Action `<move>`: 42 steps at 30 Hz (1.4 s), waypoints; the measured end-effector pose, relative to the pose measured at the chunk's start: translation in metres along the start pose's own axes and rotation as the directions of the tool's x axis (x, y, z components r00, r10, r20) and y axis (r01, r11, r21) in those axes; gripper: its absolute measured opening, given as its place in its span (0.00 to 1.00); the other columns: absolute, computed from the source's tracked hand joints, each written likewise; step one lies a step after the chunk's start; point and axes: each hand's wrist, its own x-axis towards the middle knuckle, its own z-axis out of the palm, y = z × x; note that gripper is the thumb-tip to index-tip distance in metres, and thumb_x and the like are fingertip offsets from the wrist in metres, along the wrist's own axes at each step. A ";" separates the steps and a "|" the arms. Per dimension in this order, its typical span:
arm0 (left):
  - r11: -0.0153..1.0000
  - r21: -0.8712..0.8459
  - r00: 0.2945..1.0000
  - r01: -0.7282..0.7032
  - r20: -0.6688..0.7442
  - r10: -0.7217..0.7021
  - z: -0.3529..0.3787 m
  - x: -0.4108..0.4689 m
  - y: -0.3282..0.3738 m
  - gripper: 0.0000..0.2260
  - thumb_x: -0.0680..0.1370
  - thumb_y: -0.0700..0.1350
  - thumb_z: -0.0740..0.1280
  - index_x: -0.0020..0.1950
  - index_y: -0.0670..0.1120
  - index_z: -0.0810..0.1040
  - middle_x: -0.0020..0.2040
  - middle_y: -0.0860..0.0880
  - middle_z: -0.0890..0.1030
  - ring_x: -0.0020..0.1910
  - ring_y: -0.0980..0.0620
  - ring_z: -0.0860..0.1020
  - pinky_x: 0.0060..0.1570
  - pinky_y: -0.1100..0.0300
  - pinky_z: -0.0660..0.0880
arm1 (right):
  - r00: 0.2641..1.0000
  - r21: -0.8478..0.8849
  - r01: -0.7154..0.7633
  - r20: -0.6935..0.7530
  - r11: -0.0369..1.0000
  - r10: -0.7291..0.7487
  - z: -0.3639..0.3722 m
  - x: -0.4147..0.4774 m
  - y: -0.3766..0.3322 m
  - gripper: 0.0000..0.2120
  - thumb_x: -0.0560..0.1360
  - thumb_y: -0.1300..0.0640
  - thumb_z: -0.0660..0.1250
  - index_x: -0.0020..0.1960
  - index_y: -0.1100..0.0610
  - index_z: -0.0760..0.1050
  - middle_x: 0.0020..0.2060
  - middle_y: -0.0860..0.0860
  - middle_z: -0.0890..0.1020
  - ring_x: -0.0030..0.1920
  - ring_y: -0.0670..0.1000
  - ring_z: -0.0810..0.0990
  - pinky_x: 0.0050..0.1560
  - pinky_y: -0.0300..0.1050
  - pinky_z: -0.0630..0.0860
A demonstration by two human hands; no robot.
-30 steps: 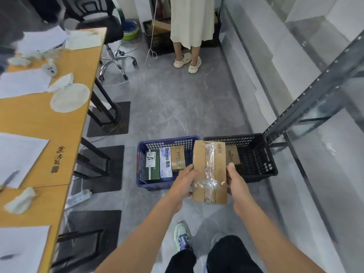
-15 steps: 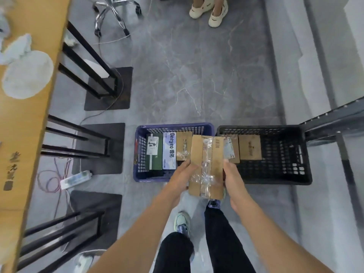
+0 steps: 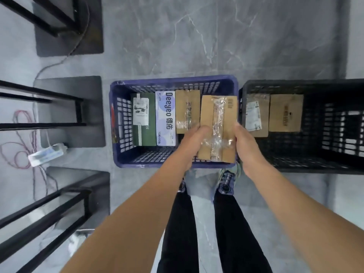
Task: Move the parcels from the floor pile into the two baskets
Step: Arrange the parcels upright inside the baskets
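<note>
Item: taped cardboard parcel (image 3: pixel 217 127), gripped along its long sides by the left hand (image 3: pixel 194 142) and right hand (image 3: pixel 246 146).
Location: over the right end of the blue basket (image 3: pixel 173 80), beside the brown box (image 3: pixel 187 111) already inside.
Change: brought down from in front of the gap between the blue basket and the black basket (image 3: pixel 295 85).
Status: going to the blue basket, by my judgement; not yet released.
</note>
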 end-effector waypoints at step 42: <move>0.994 -0.087 0.998 -0.069 0.010 0.070 -0.006 0.150 0.004 0.41 0.69 0.65 0.68 0.81 0.56 0.64 0.79 0.52 0.69 0.75 0.49 0.70 0.74 0.40 0.66 | 0.985 0.055 -0.126 -0.109 0.991 0.131 0.059 0.153 -0.010 0.30 0.86 0.46 0.53 0.85 0.43 0.48 0.82 0.49 0.61 0.80 0.55 0.61 0.79 0.58 0.58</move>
